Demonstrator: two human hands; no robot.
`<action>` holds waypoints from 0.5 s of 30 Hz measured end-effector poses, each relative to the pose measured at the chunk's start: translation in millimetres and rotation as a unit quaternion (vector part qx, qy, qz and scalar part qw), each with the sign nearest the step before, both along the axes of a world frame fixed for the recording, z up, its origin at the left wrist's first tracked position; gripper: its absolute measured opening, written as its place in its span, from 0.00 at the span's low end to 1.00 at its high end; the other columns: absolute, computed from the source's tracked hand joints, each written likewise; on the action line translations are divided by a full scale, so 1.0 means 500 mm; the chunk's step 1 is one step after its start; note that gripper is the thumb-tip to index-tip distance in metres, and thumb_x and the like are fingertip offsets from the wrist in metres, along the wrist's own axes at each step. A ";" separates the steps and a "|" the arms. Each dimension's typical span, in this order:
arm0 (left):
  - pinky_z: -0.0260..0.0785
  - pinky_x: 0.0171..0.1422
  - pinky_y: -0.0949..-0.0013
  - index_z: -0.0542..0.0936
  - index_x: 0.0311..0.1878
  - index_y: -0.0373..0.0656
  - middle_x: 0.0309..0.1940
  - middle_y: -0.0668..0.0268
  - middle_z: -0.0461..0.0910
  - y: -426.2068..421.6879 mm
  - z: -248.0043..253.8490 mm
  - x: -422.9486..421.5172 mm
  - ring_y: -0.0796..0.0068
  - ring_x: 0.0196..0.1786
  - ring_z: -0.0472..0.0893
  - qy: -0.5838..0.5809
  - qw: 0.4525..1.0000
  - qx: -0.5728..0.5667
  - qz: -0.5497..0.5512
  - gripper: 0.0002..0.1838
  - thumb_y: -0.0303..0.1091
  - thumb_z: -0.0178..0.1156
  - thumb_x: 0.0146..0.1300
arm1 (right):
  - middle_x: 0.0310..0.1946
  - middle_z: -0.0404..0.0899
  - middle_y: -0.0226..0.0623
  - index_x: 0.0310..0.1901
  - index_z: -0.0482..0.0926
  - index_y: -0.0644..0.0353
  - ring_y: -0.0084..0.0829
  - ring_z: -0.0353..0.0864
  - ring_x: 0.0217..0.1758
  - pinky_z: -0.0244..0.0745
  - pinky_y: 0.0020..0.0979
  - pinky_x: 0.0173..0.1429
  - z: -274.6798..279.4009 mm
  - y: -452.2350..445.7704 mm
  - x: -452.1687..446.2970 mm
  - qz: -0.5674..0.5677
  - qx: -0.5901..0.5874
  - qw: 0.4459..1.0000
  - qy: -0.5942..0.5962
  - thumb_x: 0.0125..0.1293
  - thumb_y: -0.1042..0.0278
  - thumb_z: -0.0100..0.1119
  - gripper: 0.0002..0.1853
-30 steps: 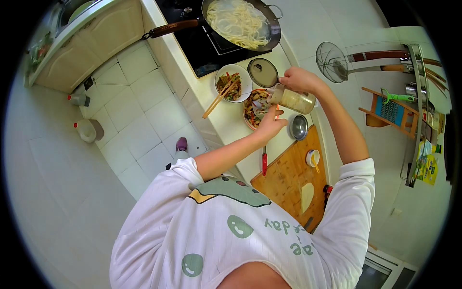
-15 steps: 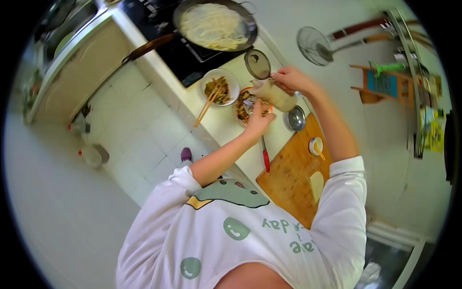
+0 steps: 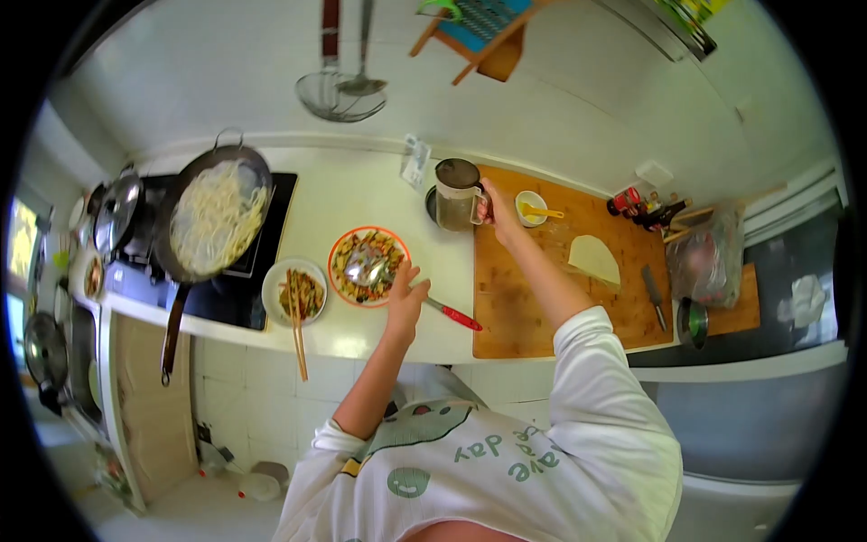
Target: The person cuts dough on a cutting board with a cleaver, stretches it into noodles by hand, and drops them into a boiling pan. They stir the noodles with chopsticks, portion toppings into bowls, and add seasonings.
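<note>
My right hand [image 3: 488, 206] grips the handle of a clear jug with a dark round lid [image 3: 456, 203], held upright at the cutting board's left edge. The jug partly hides a small metal bowl [image 3: 431, 206]. My left hand [image 3: 406, 298] is empty with its fingers apart, beside the right rim of an orange-rimmed dish [image 3: 338, 242] of chopped food. A shiny metal spoon head [image 3: 366, 271] lies in that dish. A red handle [image 3: 462, 318] points out to the right behind my left hand; their join is hidden. Left of the dish stands a white bowl [image 3: 271, 294] with chopsticks [image 3: 298, 334] across it.
On the stove, a wok [image 3: 257, 167] holds pale noodle-like strips. The wooden cutting board [image 3: 515, 307] carries a folded dough sheet [image 3: 594, 262], a small cup with a yellow spoon [image 3: 533, 208] and a knife [image 3: 654, 298]. A strainer [image 3: 339, 99] hangs on the wall.
My right hand has brought the jug from a tilt over the dish to upright at the right. My left hand has withdrawn from over the food to the rim. The view has turned.
</note>
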State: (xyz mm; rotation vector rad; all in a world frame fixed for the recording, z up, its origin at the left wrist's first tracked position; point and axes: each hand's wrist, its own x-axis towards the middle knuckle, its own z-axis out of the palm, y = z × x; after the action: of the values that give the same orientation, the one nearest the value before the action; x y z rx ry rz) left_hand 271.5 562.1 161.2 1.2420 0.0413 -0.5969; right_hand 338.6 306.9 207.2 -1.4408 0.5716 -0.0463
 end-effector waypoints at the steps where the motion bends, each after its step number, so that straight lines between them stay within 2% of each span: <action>1: 0.63 0.60 0.67 0.56 0.70 0.42 0.66 0.57 0.63 -0.012 -0.008 -0.004 0.69 0.60 0.70 -0.008 1.000 0.005 -0.012 0.35 0.33 0.55 0.60 | 0.12 0.66 0.24 0.21 0.68 0.49 0.20 0.66 0.16 0.53 0.21 0.21 -0.019 -0.027 0.002 -0.047 -0.010 0.999 -0.018 0.64 0.41 0.51 0.22; 6: 0.63 0.62 0.64 0.52 0.72 0.43 0.68 0.56 0.58 -0.093 0.004 -0.003 0.66 0.63 0.69 0.004 0.994 0.033 -0.104 0.36 0.32 0.53 0.61 | 0.13 0.67 0.26 0.26 0.70 0.51 0.21 0.66 0.14 0.54 0.21 0.17 -0.174 -0.180 0.075 -0.222 0.038 0.970 -0.088 0.64 0.45 0.55 0.19; 10: 0.65 0.62 0.61 0.51 0.72 0.45 0.68 0.55 0.58 -0.197 -0.026 0.030 0.64 0.61 0.70 0.001 0.988 0.089 -0.125 0.37 0.31 0.54 0.60 | 0.14 0.69 0.28 0.30 0.72 0.53 0.20 0.70 0.16 0.60 0.21 0.18 -0.247 -0.258 0.113 -0.222 0.080 0.962 -0.135 0.63 0.45 0.56 0.19; 12: 0.65 0.61 0.59 0.50 0.73 0.46 0.68 0.57 0.58 -0.268 -0.048 0.058 0.64 0.61 0.70 0.009 0.990 0.082 -0.114 0.39 0.31 0.55 0.59 | 0.16 0.71 0.29 0.26 0.71 0.52 0.20 0.69 0.16 0.60 0.21 0.18 -0.325 -0.324 0.136 -0.166 0.046 0.975 -0.142 0.63 0.43 0.54 0.21; 15: 0.64 0.63 0.58 0.47 0.73 0.46 0.69 0.58 0.56 -0.390 -0.051 0.096 0.64 0.62 0.68 0.011 0.993 0.066 -0.092 0.41 0.30 0.55 0.59 | 0.16 0.72 0.29 0.27 0.74 0.55 0.20 0.69 0.18 0.61 0.22 0.21 -0.318 -0.361 0.131 -0.190 0.031 0.973 -0.125 0.61 0.40 0.55 0.23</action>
State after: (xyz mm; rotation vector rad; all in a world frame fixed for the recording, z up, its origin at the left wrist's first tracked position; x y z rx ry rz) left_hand 319.7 367.0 135.6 1.3781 -0.0169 -0.7782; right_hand 404.2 126.3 48.3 -1.2254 0.6266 -0.5016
